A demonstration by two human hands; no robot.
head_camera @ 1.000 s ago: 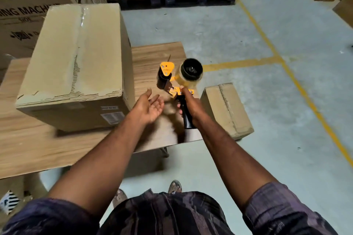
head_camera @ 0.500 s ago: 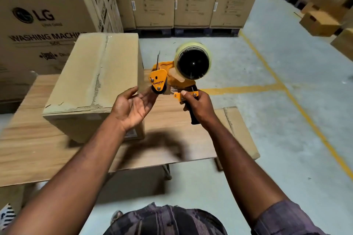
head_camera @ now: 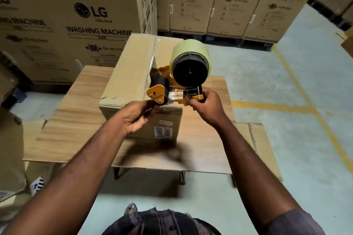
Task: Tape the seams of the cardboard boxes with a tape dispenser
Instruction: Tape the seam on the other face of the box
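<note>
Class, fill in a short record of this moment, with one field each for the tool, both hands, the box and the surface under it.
Tool: tape dispenser, orange, tape roll loaded, held up in front of the box
Right hand: grips the dispenser's handle
Left hand: pinches the dispenser's roller end
Box: cardboard box, closed, standing on the table
Surface: wooden table

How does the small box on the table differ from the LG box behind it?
The small box is plain apart from a label; the LG box bears a printed logo and symbols. The small box sits on the table; the LG box, far larger, stands behind. Both are brown cardboard.
</note>
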